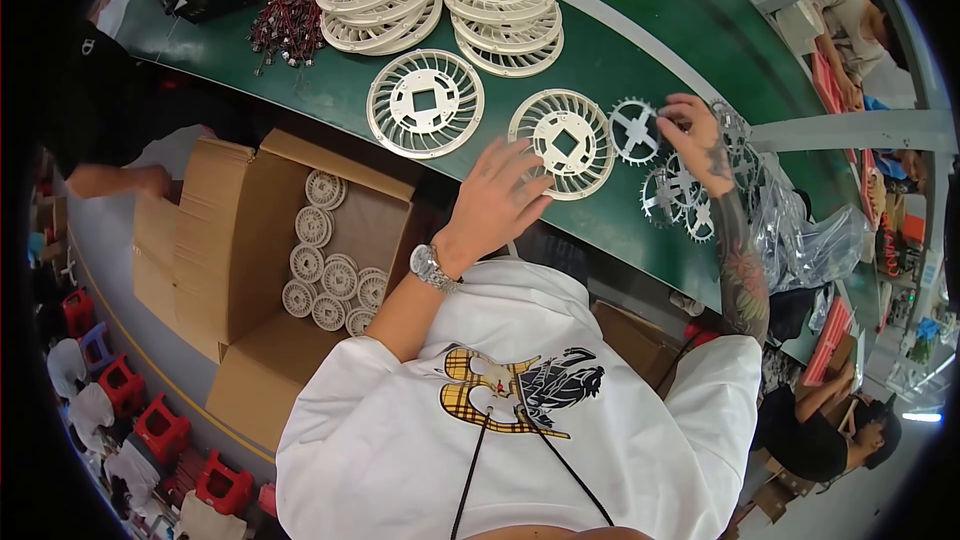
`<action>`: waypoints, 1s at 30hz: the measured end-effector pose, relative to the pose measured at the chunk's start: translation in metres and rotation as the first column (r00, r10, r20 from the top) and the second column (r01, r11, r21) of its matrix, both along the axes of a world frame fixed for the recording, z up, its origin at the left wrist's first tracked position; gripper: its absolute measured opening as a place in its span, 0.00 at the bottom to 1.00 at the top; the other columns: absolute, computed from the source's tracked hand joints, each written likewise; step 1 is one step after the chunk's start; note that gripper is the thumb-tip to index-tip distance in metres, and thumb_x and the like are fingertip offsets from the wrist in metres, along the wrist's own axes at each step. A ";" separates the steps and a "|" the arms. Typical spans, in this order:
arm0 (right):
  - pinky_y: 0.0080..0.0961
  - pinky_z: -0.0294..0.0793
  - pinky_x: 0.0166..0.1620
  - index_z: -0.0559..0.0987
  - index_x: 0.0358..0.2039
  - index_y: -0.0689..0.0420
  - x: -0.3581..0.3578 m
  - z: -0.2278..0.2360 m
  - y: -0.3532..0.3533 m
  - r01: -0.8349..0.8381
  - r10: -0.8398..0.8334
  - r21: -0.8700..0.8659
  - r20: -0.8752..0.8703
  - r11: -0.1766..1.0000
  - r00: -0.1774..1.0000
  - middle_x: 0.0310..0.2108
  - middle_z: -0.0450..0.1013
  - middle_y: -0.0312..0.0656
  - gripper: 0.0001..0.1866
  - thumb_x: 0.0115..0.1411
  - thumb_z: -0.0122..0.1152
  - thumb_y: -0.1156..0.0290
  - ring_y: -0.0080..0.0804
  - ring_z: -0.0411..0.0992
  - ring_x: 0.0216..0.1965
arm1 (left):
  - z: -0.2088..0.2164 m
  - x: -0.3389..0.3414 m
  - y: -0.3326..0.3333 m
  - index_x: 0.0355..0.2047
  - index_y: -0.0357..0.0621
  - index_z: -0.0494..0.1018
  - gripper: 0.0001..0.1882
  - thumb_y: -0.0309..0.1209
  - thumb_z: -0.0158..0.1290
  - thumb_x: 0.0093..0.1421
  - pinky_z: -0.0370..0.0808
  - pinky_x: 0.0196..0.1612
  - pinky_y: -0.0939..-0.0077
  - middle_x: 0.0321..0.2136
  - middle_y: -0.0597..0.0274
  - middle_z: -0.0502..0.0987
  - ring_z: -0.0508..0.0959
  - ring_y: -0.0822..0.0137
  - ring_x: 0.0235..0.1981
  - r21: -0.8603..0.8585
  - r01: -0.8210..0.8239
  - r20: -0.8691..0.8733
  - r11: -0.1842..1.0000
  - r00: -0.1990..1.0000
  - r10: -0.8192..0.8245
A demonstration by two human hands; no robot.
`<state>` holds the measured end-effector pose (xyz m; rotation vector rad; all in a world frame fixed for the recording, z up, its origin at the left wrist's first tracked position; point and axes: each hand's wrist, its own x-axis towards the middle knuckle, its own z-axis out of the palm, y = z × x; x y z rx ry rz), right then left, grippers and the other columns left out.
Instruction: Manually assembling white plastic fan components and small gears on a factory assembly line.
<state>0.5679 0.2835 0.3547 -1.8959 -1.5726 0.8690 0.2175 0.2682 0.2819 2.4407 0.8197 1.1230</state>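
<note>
On smooth green table (pixel 310 102): pale plastic wheel (pixel 597 147), round, with thin ribs and square hole. At its left rim, left hand (pixel 497 195) with fingers loosely spread, gripping nothing visible. Just beside, flat toothed ring (pixel 630 126) with pale cross inside; at its right rim, right hand (pixel 695 138) with bent fingers, cannot tell if pinching. Further out, crumpled clear bag (pixel 808 230), cardboard box (pixel 215 240).
</note>
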 end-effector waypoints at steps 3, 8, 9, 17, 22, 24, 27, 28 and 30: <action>0.38 0.75 0.51 0.81 0.36 0.61 -0.024 -0.009 -0.013 -0.195 0.011 0.372 0.443 0.908 0.897 0.53 0.75 0.47 0.10 0.56 0.69 0.70 0.48 0.75 0.51 | 0.000 -0.001 0.000 0.41 0.50 0.80 0.15 0.31 0.67 0.53 0.73 0.63 0.47 0.48 0.59 0.77 0.73 0.49 0.60 -0.003 0.006 0.018 1.000 1.000 -0.006; 0.40 0.74 0.51 0.81 0.35 0.60 -0.034 -0.003 -0.028 -0.325 0.144 0.207 0.598 0.923 0.789 0.55 0.73 0.47 0.11 0.54 0.69 0.69 0.50 0.75 0.50 | 0.004 -0.006 -0.003 0.42 0.50 0.80 0.15 0.29 0.68 0.52 0.77 0.55 0.54 0.47 0.59 0.77 0.75 0.48 0.55 -0.032 -0.034 0.100 0.999 0.994 0.037; 0.40 0.74 0.52 0.81 0.35 0.60 -0.033 -0.003 -0.029 -0.334 0.148 0.208 0.603 0.919 0.784 0.54 0.74 0.47 0.11 0.54 0.69 0.70 0.50 0.75 0.50 | 0.000 -0.009 -0.004 0.43 0.51 0.81 0.17 0.29 0.68 0.52 0.77 0.53 0.56 0.47 0.59 0.76 0.75 0.48 0.52 -0.049 -0.035 0.107 0.998 0.993 0.040; 0.39 0.74 0.51 0.81 0.35 0.61 -0.027 0.006 -0.028 -0.281 0.105 0.203 0.604 0.938 0.790 0.46 0.77 0.44 0.10 0.54 0.68 0.71 0.49 0.76 0.47 | 0.004 -0.007 -0.014 0.53 0.61 0.81 0.25 0.32 0.68 0.53 0.72 0.48 0.59 0.45 0.61 0.71 0.72 0.54 0.45 -0.092 -0.036 -0.001 0.995 0.999 0.036; 0.38 0.75 0.50 0.82 0.36 0.61 -0.026 0.016 -0.032 -0.275 0.038 0.322 0.584 0.906 0.811 0.43 0.78 0.43 0.10 0.54 0.69 0.72 0.48 0.77 0.46 | 0.012 0.007 -0.026 0.56 0.65 0.79 0.25 0.37 0.67 0.56 0.65 0.53 0.58 0.46 0.63 0.70 0.69 0.57 0.47 0.033 -0.078 -0.090 0.996 0.993 0.081; 0.37 0.75 0.50 0.82 0.36 0.61 -0.028 0.019 -0.032 -0.273 0.032 0.339 0.574 0.900 0.818 0.43 0.78 0.43 0.10 0.53 0.69 0.72 0.48 0.77 0.46 | 0.018 0.015 -0.026 0.57 0.65 0.78 0.25 0.38 0.66 0.57 0.64 0.54 0.58 0.46 0.63 0.69 0.69 0.57 0.48 0.054 -0.092 -0.095 0.994 0.991 0.096; 0.36 0.75 0.50 0.82 0.36 0.61 -0.035 0.021 -0.035 -0.253 0.009 0.369 0.550 0.895 0.835 0.44 0.78 0.43 0.10 0.53 0.70 0.73 0.47 0.77 0.46 | 0.036 0.034 -0.030 0.57 0.60 0.78 0.24 0.35 0.62 0.59 0.63 0.52 0.59 0.45 0.63 0.70 0.70 0.59 0.47 0.016 -0.106 -0.146 0.994 0.983 0.107; 0.36 0.75 0.50 0.82 0.36 0.61 -0.036 0.022 -0.037 -0.255 0.011 0.370 0.550 0.893 0.835 0.44 0.78 0.43 0.10 0.53 0.70 0.73 0.47 0.77 0.46 | 0.036 0.041 -0.031 0.57 0.60 0.78 0.24 0.35 0.62 0.59 0.63 0.52 0.59 0.45 0.63 0.70 0.70 0.59 0.47 0.017 -0.109 -0.146 0.994 0.983 0.110; 0.36 0.75 0.50 0.82 0.36 0.61 -0.036 0.023 -0.039 -0.276 0.029 0.373 0.550 0.886 0.835 0.44 0.79 0.43 0.10 0.53 0.70 0.73 0.47 0.77 0.46 | 0.029 0.055 -0.027 0.55 0.56 0.79 0.22 0.32 0.59 0.59 0.63 0.51 0.61 0.44 0.63 0.71 0.71 0.61 0.48 0.046 -0.079 -0.295 0.996 0.951 0.089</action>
